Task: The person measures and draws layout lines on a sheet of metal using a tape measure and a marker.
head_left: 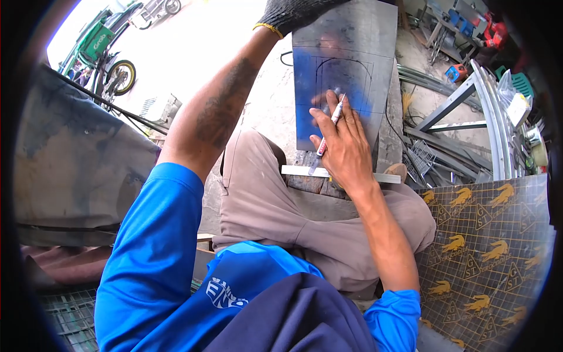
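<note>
A shiny metal sheet point(346, 70) lies in front of me, marked with dark straight lines and a curved arch. My left hand point(296, 14), in a dark knit glove with a yellow cuff, is at the sheet's far left edge; its fingers are cut off by the frame's top. My bare right hand point(346, 135) is over the sheet's near part, with a white and red marker pen point(333, 125) held between its fingers, the pen slanting up to the right. Below the sheet, a white strip point(305, 171) lies crosswise on a dark wooden block point(316, 186).
Metal frames point(492, 117) and bars are piled at the right, beside a patterned board point(487, 252). A person in red point(495, 32) is at the far right. A motorbike point(120, 76) with a green box point(97, 42) stands at the upper left, beyond a dark panel point(76, 152).
</note>
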